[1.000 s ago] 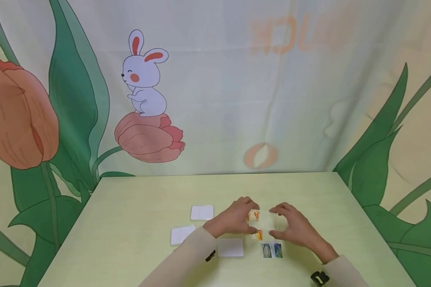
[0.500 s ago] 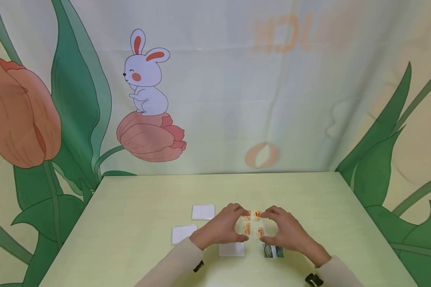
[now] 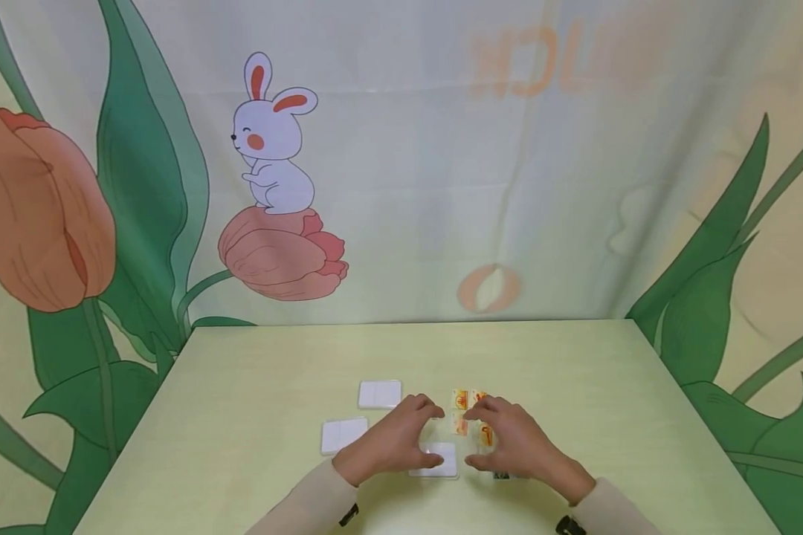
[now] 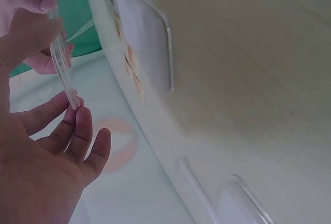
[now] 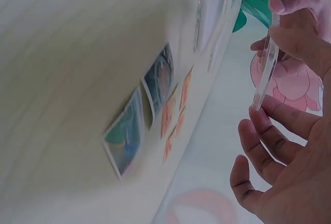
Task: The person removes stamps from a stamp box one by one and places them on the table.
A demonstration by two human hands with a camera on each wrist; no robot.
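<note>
Between my two hands is a thin, clear plastic case, held above the table by its opposite ends. My left hand pinches one end with thumb and fingertips. At the other end, my right hand grips it the same way. Seen edge-on in the right wrist view, the clear case looks flat and slim. Just beyond it lie several orange stamps, partly behind my right fingers. A green-and-blue stamp and a dark stamp lie nearby, mostly hidden by my right hand in the head view.
A flat case with a white face lies under my left thumb's side. Two more white-faced cases, one farther back and one at the left, rest on the pale table. A printed curtain hangs behind the table.
Both hands have carried the clear case left and nearer to me, from over the orange stamps toward the front white-faced case. More of the orange stamps now shows; the two darker stamps are more covered.
</note>
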